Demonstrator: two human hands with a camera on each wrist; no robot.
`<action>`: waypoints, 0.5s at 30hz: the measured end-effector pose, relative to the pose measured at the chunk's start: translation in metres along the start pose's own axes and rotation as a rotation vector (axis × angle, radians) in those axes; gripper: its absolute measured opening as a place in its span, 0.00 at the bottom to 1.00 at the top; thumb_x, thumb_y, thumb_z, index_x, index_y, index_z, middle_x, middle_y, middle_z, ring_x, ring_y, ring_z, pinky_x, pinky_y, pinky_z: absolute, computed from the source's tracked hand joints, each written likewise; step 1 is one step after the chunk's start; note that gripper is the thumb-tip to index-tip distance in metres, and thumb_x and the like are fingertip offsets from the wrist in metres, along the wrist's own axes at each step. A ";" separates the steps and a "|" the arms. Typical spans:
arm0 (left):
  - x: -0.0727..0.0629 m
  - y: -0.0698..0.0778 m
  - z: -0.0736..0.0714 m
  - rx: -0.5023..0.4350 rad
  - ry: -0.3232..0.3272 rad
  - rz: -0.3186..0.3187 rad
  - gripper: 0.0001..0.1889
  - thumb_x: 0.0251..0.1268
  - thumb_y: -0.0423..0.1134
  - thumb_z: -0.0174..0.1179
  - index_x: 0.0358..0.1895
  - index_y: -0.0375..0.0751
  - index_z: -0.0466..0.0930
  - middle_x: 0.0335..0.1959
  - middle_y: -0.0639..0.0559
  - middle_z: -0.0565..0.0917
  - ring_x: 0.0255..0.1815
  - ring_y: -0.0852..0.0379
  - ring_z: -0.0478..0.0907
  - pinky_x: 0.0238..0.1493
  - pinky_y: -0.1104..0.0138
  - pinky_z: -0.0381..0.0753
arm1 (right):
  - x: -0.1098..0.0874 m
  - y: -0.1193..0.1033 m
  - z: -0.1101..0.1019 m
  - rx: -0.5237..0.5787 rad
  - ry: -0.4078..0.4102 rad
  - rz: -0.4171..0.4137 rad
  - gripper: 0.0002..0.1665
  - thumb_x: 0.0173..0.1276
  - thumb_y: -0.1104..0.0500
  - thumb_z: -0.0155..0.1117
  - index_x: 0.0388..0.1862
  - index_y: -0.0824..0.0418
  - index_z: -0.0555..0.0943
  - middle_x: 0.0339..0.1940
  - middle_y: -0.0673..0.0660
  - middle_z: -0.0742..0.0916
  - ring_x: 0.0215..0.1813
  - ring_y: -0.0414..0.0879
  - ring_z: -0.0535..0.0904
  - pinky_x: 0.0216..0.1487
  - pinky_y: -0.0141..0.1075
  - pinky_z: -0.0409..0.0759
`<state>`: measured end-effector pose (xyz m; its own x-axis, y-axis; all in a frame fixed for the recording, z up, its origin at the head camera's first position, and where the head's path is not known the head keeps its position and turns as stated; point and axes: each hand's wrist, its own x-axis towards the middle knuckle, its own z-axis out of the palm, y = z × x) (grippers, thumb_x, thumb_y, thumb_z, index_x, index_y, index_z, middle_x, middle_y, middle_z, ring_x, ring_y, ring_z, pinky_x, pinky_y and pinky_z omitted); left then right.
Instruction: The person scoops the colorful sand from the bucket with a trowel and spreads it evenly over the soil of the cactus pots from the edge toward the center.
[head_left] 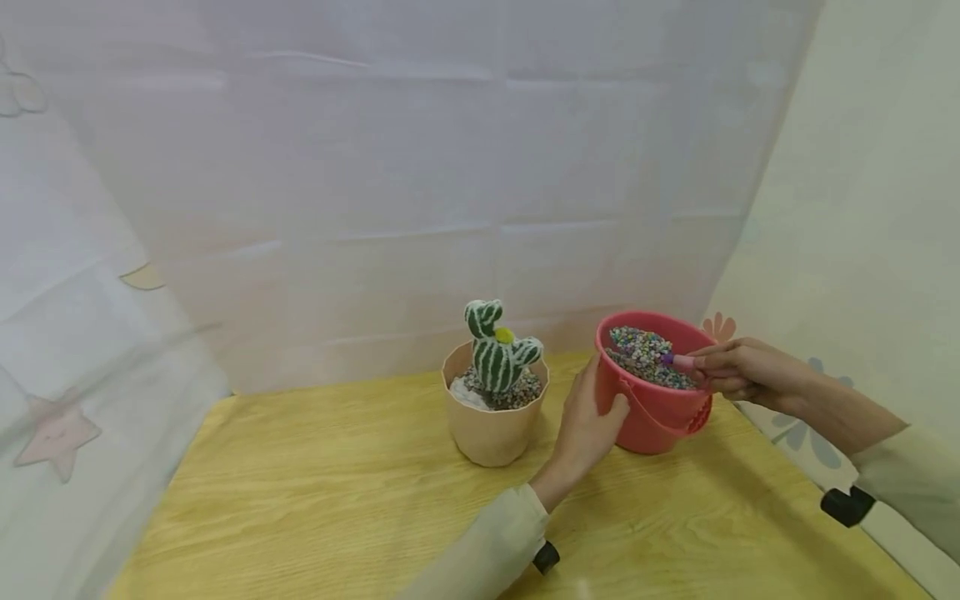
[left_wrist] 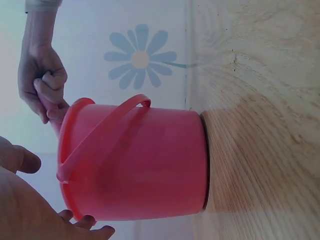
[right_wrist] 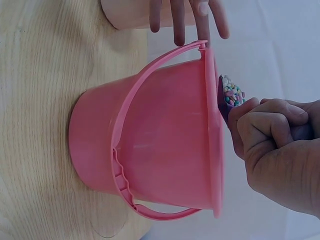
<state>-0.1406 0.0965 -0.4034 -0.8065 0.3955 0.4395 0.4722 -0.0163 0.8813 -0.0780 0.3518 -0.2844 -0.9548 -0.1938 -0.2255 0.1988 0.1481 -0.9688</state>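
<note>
My right hand (head_left: 753, 375) grips the pink handle of a small trowel (head_left: 684, 362) over the mouth of a pink bucket (head_left: 652, 429). Colourful pebbles (right_wrist: 233, 92) are heaped on its purple blade in the right wrist view, just above the rim. More mixed pebbles (head_left: 678, 382) lie inside the bucket. With fingers spread, my left hand (head_left: 588, 421) rests against the bucket's left side near the rim; its fingertips (left_wrist: 87, 220) touch the wall there in the left wrist view. Left of that hand stands a peach pot (head_left: 491, 433) with a green knitted cactus (head_left: 497, 364).
Around the cactus base, the pot holds pebbles (head_left: 525, 390) and a white patch (head_left: 467, 393). The bucket's handle (left_wrist: 105, 135) hangs down on the near side. Both containers stand on a wooden table (head_left: 315, 492), near the pale cloth (head_left: 360, 208) behind it.
</note>
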 end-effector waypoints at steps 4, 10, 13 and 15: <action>-0.009 0.006 -0.009 -0.018 -0.037 0.002 0.36 0.71 0.40 0.59 0.81 0.49 0.58 0.70 0.49 0.71 0.68 0.50 0.70 0.65 0.56 0.71 | -0.001 -0.001 0.001 -0.005 -0.002 0.009 0.17 0.84 0.62 0.48 0.55 0.70 0.81 0.44 0.56 0.86 0.19 0.39 0.56 0.22 0.31 0.57; -0.024 0.009 -0.019 0.010 -0.100 0.027 0.35 0.73 0.44 0.58 0.80 0.46 0.59 0.71 0.49 0.71 0.70 0.48 0.69 0.66 0.55 0.70 | -0.003 -0.002 0.004 -0.028 0.001 0.004 0.17 0.83 0.62 0.48 0.54 0.67 0.84 0.45 0.56 0.87 0.18 0.38 0.56 0.22 0.31 0.57; -0.029 0.010 -0.023 0.028 -0.116 0.020 0.35 0.73 0.45 0.57 0.80 0.46 0.59 0.71 0.50 0.71 0.70 0.49 0.68 0.67 0.55 0.70 | -0.005 -0.004 0.005 -0.038 0.008 0.000 0.16 0.83 0.63 0.49 0.55 0.66 0.84 0.43 0.56 0.87 0.19 0.39 0.54 0.22 0.31 0.56; -0.031 0.011 -0.025 0.030 -0.119 0.013 0.34 0.73 0.46 0.57 0.80 0.47 0.60 0.71 0.49 0.71 0.70 0.49 0.68 0.67 0.56 0.70 | -0.005 -0.007 0.007 -0.047 0.007 -0.003 0.16 0.82 0.63 0.50 0.55 0.67 0.84 0.43 0.56 0.87 0.19 0.40 0.53 0.22 0.32 0.55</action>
<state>-0.1194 0.0609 -0.4034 -0.7534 0.5015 0.4252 0.4938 0.0045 0.8696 -0.0730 0.3454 -0.2776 -0.9568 -0.1877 -0.2219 0.1857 0.1925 -0.9636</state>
